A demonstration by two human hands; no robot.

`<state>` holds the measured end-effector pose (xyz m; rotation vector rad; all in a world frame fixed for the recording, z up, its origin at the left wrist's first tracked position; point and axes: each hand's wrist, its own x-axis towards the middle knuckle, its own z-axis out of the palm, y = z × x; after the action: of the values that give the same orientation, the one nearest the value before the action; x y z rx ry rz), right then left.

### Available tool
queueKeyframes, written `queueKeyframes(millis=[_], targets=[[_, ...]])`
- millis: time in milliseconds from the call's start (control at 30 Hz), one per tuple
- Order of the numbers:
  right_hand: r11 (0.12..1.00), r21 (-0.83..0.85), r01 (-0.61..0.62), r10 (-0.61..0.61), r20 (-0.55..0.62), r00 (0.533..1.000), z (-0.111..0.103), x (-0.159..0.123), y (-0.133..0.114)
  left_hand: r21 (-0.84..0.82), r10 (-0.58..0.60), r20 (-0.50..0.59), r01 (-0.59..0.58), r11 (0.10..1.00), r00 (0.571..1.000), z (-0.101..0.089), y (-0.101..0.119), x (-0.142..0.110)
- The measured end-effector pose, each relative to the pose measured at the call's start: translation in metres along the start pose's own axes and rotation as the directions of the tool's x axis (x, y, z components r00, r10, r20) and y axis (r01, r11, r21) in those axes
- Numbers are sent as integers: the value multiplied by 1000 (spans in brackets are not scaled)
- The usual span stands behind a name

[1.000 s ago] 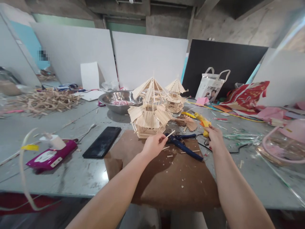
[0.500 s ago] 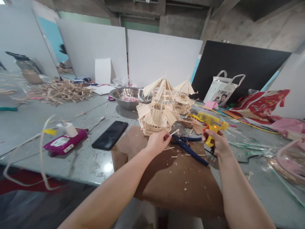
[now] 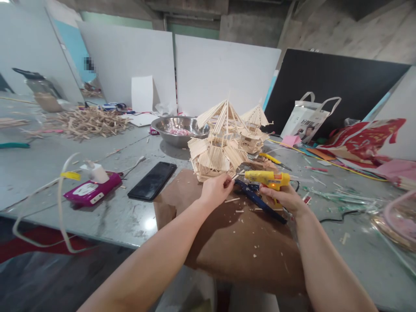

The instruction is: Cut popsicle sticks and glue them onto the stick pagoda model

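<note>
My right hand (image 3: 283, 198) grips a yellow glue gun (image 3: 264, 177), its nozzle pointing left toward my other hand. My left hand (image 3: 215, 190) is pinched on a short wooden stick (image 3: 233, 177), held just in front of the base of a stick-built model house (image 3: 218, 147). The gun's nozzle is nearly at the stick's tip. A second, smaller stick model (image 3: 254, 130) stands behind the first. Both hands hover over a brown cardboard sheet (image 3: 237, 234) that lies on the grey table (image 3: 48, 164).
Blue-handled pliers (image 3: 260, 203) lie on the cardboard under my right hand. A black phone (image 3: 152, 180), a magenta power strip (image 3: 87, 191) with a white cord, a steel bowl (image 3: 177, 130) and a heap of sticks (image 3: 87, 123) are to the left. Bags and paper scraps clutter the right.
My right hand lifted the glue gun off the table and swung it left to the stick in my left hand. My left hand stayed by the model's base.
</note>
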<state>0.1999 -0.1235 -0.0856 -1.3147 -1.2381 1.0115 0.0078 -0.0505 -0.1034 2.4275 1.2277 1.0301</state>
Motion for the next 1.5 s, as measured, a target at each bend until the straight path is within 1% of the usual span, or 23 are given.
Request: queueKeyframes(millis=[67,267,333,567,767,900,1067,1333,1500], targets=[[1000,-22,-11,10,-7,1000,0,2,3,4,0,-7,0,1000,1000,0,0,0],[997,-77,4,0,50,999,-4,6,14,-6,-19,-4,19,1000,1000,1,0,0],[996,-86,11,-7,58,998,-3,6,13,-4,-24,-5,24,1000,1000,1,-1,0],[996,-69,52,-51,26,998,2,4,6,3,-23,-20,23,1000,1000,0,0,0],[998,-51,32,-31,17,999,3,4,8,-28,-21,-5,21,999,1000,1,-1,0],[999,-49,-11,12,28,1000,1,5,10,-17,-5,-8,5,1000,1000,2,-2,0],[998,-53,-29,30,19,999,1,6,11,1,-5,-15,5,1000,1000,2,-1,1],[999,-47,8,-7,13,1000,3,5,8,-3,-9,-12,9,1000,1000,2,-2,1],[995,-100,3,-1,16,1000,-1,7,13,-7,-12,-21,12,1000,1000,2,-3,0]])
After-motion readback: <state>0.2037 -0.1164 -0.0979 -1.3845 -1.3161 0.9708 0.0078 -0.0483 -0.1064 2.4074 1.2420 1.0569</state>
